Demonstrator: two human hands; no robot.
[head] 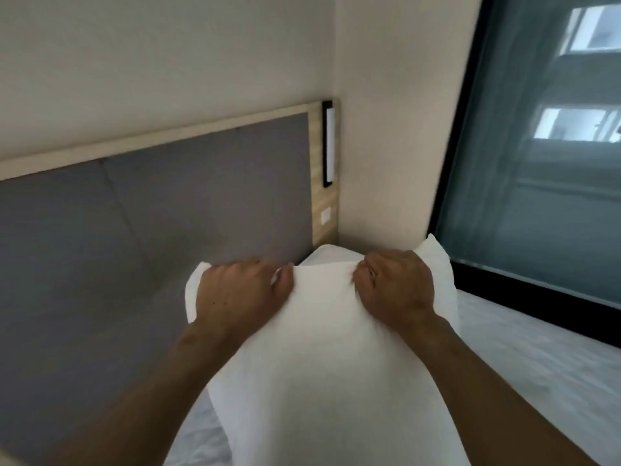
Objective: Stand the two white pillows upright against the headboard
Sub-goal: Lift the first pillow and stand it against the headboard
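A white pillow (322, 348) stands on its end in front of me, and both hands pinch its top edge. My left hand (242, 290) grips the top left part and my right hand (396, 284) grips the top right part. Behind it, in the corner, the top of a second white pillow (331, 255) shows; most of it is hidden. The headboard (134, 213) is a grey padded panel in a light wood frame, to the left of and behind the held pillow. The held pillow stands apart from the headboard.
A white mattress sheet (524, 358) spreads to the right. A large window (544, 163) with a black frame runs along the right side. A black-framed light (328, 142) and a white switch (325, 215) sit on the headboard's wooden right end. A cream wall (386, 129) fills the corner.
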